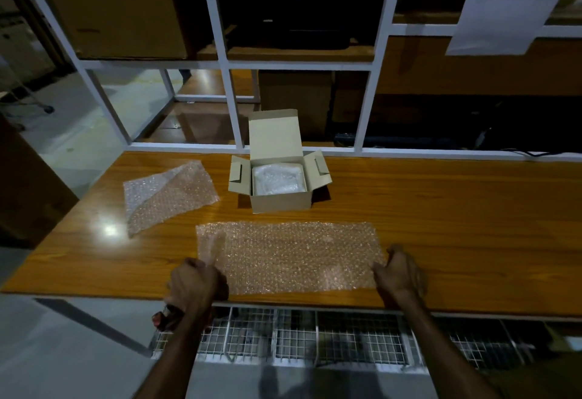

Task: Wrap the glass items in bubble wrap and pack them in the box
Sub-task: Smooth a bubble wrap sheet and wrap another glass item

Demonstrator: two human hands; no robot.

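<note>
left hand (196, 283): fist-like, closed on the near left corner of the flat bubble wrap sheet (289, 257); fingers curled under, thumb side up.
right hand (400, 271): also curled, pinching the near right corner of the same sheet.
flat bubble wrap sheet: spread between the two hands, stretching away from them across the wooden table (441, 209); near edge close to the table's front edge; lies flat, nothing resting on it.
second bubble wrap piece (168, 194): beyond the left hand and off to its left, well apart from it; partly folded over itself, rumpled.
box (278, 178): small cardboard carton, straight ahead past the far edge of the flat sheet, roughly midway between the hands; lid flap standing upright at the back, side flaps splayed out.
box contents: a white bubble-wrapped bundle (278, 179) sits inside; cannot tell what is within the wrap.
loose glass items: cannot tell, none visible unwrapped.
red object (160, 318): below the left wrist, under the table edge; blurred, cannot tell what it is.
wire mesh tray (315, 335): under the table front, beneath both forearms.
background: white-framed shelving (225, 83) behind the table, large cartons on it.
</note>
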